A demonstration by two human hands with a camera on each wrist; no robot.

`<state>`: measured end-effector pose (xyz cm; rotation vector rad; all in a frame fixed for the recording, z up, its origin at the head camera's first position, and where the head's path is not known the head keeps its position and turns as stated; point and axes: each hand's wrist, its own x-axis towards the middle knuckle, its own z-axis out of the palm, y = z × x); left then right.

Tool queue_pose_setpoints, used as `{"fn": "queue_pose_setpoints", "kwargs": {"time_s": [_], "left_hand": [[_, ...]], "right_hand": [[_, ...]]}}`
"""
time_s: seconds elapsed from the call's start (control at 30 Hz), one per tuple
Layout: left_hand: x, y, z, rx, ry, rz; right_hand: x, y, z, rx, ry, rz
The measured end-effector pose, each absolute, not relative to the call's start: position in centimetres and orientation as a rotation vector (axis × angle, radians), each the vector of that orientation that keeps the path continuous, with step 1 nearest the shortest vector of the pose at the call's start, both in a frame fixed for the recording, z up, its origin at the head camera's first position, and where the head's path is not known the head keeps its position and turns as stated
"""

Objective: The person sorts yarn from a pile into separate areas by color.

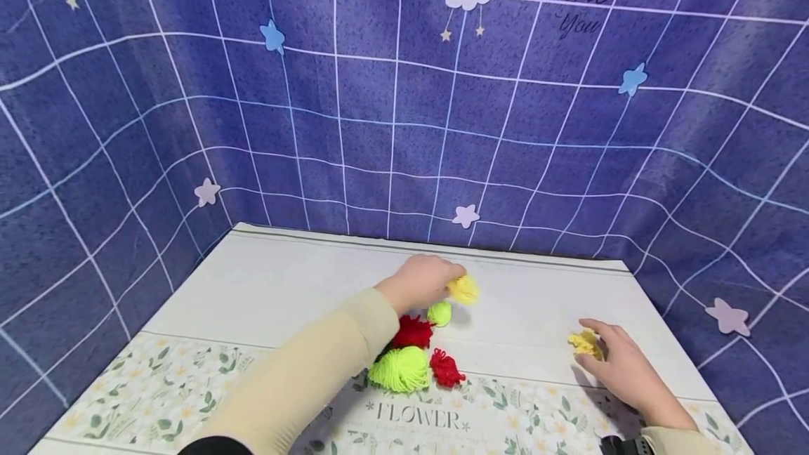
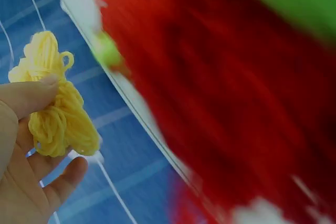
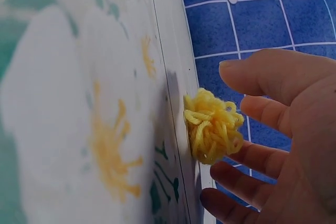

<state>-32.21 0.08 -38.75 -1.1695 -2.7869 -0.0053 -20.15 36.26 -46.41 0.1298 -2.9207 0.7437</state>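
Observation:
Between its thumb and fingers, my left hand pinches a small bundle of yellow yarn, held over the back middle of the table. My right hand is at the right side, its fingers spread around a second, smaller yellow yarn bundle that rests on the table; the thumb stands apart from it in the right wrist view. Under and beside my left forearm lie a small lime-green yarn ball, a dark red yarn bundle, a larger lime-green yarn bundle and a small red yarn bundle.
The white table has a flower-printed cloth band along its front, lettered FLOWER. A blue gridded curtain with stars stands behind the table and on both sides. My left sleeve crosses the front middle.

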Motion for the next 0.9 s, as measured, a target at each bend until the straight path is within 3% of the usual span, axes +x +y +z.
{"fn": "queue_pose_setpoints", "kwargs": {"time_s": [0.57, 0.9], "left_hand": [[-26.9, 14.8, -40.9, -1.158, -2.883, 0.009], [-25.9, 17.8, -44.3, -0.968, -2.944, 0.001]], "right_hand": [[-20.2, 36.5, -46.2, 0.089, -2.935, 0.783], [-19.7, 36.6, -46.7, 0.137, -2.899, 0.784]]}}
